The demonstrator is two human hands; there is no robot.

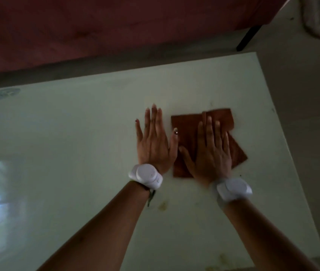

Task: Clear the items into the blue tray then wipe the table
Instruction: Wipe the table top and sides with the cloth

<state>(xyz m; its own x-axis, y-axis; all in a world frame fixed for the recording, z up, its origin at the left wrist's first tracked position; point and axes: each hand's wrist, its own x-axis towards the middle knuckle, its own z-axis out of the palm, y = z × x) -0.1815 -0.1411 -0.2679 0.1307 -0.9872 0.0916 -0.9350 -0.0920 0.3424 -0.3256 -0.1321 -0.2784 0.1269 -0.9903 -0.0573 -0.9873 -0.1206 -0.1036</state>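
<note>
A folded brown cloth (186,124) lies flat on the pale glossy table (77,133), right of centre. My right hand (210,149) presses down on the cloth with straight, spread fingers. My left hand (154,141) lies flat on the bare tabletop just left of the cloth, its fingers straight and its thumb touching the cloth's left edge. Both wrists carry white bands. No blue tray is in view.
A dark red sofa (96,30) runs along the far side of the table, with a black leg (248,37) at the right. The table's right edge (284,133) meets grey floor. Yellowish stains (163,206) mark the near tabletop.
</note>
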